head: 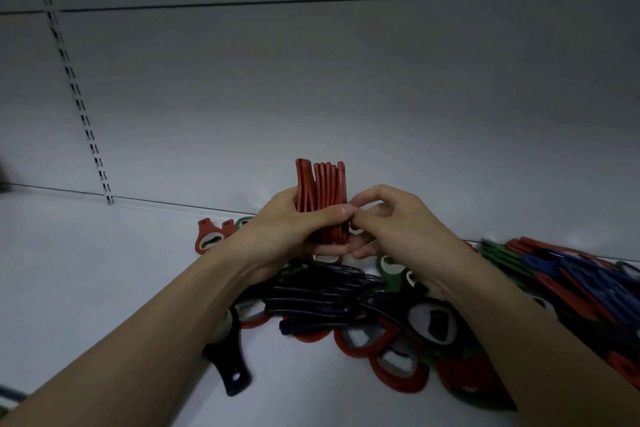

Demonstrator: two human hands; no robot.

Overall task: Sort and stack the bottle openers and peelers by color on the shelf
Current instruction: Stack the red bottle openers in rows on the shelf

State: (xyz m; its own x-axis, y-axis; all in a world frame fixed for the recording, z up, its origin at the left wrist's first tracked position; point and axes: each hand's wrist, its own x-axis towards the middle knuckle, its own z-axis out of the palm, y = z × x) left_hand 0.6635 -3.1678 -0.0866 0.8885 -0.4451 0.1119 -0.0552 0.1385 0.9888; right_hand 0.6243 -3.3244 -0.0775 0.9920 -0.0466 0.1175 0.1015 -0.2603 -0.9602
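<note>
I stand at a white shelf (104, 288) in dim light, its grey back panel (346, 80) rising behind, crossed by a dark seam. A slotted upright (69, 69) runs down the panel at the left to the shelf's back edge.

My left hand (291, 225) wraps a red stack (322, 198) held on edge above the shelf, thumb across its front, fingers curled behind. My right hand (388, 222) pinches at the stack's right side, fingertips bent in against it; just what they pinch I cannot tell.

Under my wrists lies a loose pile: a black bundle (322, 298), red rings (398, 367) and green pieces (391, 270), overlapping. One black opener (230, 357) sticks out at the left, handle toward me. Two red openers (207, 236) lie by the back edge, near my left hand. At the far right, long red, blue and green pieces (554, 267) lie heaped and run off the frame.

My forearms hide much of the pile, and the gloom blurs which pieces are openers and which peelers.
</note>
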